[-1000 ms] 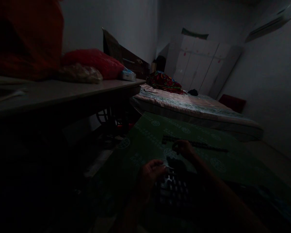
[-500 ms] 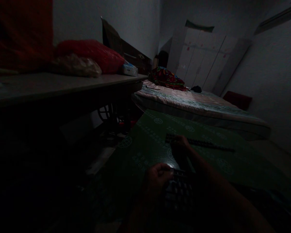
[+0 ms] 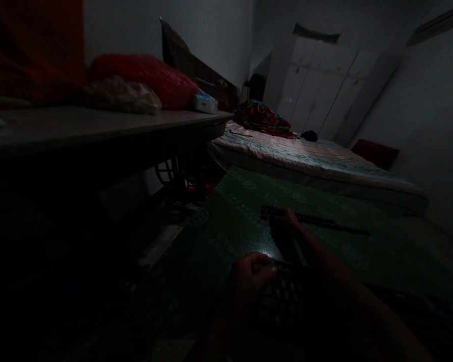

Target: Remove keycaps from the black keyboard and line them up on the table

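Near the front of the green board, my left hand [image 3: 251, 276] is closed at the upper left corner of a dark keyboard-like panel [image 3: 283, 296] with rows of small blocks. Its thumb and fingers are pinched together on that edge. Farther forward, my right hand [image 3: 285, 223] has its fingers curled down at the left part of a long strip of small dark pieces [image 3: 324, 221] lying on the board. Whatever sits between those fingertips is too dark to make out. My right forearm crosses over the right side of the panel and hides part of it.
The green printed board [image 3: 234, 206] is the work surface. To the left stands a table [image 3: 117, 125] bearing a red plastic bag [image 3: 147, 78] and a clear bag. A bed [image 3: 305, 156] lies beyond, before a white wardrobe [image 3: 317, 90]. The room is very dim.
The whole view has shifted slightly. Both hands stay at about the same places, the left at the panel and the right at the strip of pieces.
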The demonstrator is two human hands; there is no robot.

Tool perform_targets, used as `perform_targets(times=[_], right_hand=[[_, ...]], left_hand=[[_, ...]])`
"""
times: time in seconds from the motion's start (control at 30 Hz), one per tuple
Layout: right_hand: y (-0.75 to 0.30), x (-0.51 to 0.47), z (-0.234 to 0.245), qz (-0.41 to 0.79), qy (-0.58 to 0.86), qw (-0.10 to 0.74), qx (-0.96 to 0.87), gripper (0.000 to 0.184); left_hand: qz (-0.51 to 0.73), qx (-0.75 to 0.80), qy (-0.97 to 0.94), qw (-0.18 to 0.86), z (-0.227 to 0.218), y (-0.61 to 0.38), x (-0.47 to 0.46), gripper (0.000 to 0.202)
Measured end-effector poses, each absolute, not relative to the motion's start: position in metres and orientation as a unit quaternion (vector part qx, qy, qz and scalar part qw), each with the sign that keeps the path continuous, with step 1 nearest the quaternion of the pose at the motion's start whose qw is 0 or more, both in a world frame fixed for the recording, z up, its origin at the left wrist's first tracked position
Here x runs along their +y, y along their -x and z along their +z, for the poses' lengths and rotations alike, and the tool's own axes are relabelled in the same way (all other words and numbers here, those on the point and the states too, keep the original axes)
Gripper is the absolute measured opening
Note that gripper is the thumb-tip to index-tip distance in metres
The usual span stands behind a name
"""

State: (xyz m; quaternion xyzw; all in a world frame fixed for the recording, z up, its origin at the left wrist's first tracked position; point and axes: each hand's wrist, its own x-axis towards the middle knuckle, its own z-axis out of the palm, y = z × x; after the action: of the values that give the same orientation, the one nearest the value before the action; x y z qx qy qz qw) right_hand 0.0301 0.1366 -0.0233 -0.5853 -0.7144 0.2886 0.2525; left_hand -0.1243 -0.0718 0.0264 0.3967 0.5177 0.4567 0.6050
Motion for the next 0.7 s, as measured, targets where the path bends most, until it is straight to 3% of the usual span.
perform_targets(times=[0.37, 0.7], right_hand=[[-0.033, 0.137, -0.023, 0.279, 0.575, 0.252, -0.727, 0.020], [-0.036, 0.121, -0.007, 0.271, 0.580, 0.307, -0.704, 0.026]], left_hand=[[0.449, 0.532, -0.421, 0.582, 0.026, 0.124, -0.072, 0.022], [0.472, 0.516, -0.403, 0.590, 0.019, 0.128, -0.066, 0.025]])
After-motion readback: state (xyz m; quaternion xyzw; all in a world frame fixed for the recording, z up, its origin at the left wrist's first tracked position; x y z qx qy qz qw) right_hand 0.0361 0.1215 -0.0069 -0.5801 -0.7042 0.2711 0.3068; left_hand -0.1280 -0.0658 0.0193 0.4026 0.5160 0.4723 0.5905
